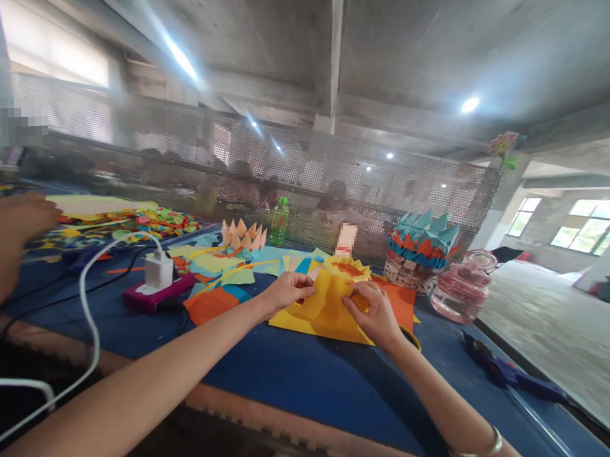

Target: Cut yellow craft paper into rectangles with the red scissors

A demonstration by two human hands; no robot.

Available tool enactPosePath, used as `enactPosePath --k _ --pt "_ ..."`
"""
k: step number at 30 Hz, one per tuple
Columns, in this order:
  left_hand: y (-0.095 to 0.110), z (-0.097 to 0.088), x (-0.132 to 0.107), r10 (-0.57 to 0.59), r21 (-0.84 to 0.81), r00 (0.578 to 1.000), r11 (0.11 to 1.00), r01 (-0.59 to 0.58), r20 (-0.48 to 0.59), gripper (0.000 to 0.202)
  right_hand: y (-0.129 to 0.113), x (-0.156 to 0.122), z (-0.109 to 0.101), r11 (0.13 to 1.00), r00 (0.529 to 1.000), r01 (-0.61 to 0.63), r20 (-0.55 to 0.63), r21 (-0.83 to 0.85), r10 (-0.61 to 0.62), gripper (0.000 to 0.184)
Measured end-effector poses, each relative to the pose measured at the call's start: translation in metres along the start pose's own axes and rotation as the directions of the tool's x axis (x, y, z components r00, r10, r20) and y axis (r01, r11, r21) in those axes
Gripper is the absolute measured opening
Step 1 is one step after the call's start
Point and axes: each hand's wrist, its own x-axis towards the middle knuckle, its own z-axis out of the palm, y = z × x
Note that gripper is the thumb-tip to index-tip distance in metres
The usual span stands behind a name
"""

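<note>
Between my two hands a piece of yellow paper [332, 295] is held up, curved and slightly creased. My left hand [291, 290] pinches its left edge between thumb and fingers. On the other side my right hand [375, 311], with a ring on one finger, grips the right edge. Beneath lies a flat yellow sheet [301, 328], with orange paper [403, 302] to its right. A yellow zigzag-edged paper piece [354, 267] sits just behind the held paper. Part of a yellow-rimmed round object [413, 338] shows by my right wrist.
A purple power strip [160, 293] with a white charger [159, 270] stands left. Behind are a peach paper crown [244, 236], a green bottle [280, 221] and a basket [411, 270] of paper crowns. Right: a pink jar [460, 293], a blue glue gun [515, 374]. Another person's hand [24, 218] is far left.
</note>
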Motion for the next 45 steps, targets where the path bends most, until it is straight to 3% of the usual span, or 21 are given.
enactPosePath --k 7,15,21,33,45 --pt "0.000 0.002 -0.004 -0.064 -0.065 0.993 0.995 0.070 0.098 0.027 0.001 0.000 0.000 0.999 0.999 -0.033 0.006 0.019 0.033 0.016" --pt "-0.003 0.008 -0.004 -0.121 -0.133 0.976 0.980 0.147 0.182 0.028 0.001 0.000 0.001 0.999 0.999 0.046 0.021 0.019 -0.047 0.015" --pt "-0.002 0.009 -0.006 -0.146 -0.100 0.981 0.982 0.159 0.131 0.024 -0.003 -0.001 0.001 0.997 0.999 0.030 -0.024 0.068 -0.028 0.018" --pt "-0.010 0.006 -0.002 -0.139 -0.183 0.973 0.968 0.173 0.184 0.032 -0.001 0.000 0.004 0.997 0.998 0.016 -0.060 0.077 -0.011 0.020" --pt "-0.002 0.009 -0.006 -0.135 -0.106 0.980 0.983 0.151 0.144 0.026 0.001 0.000 0.005 0.997 0.997 -0.031 -0.064 0.073 0.036 0.018"
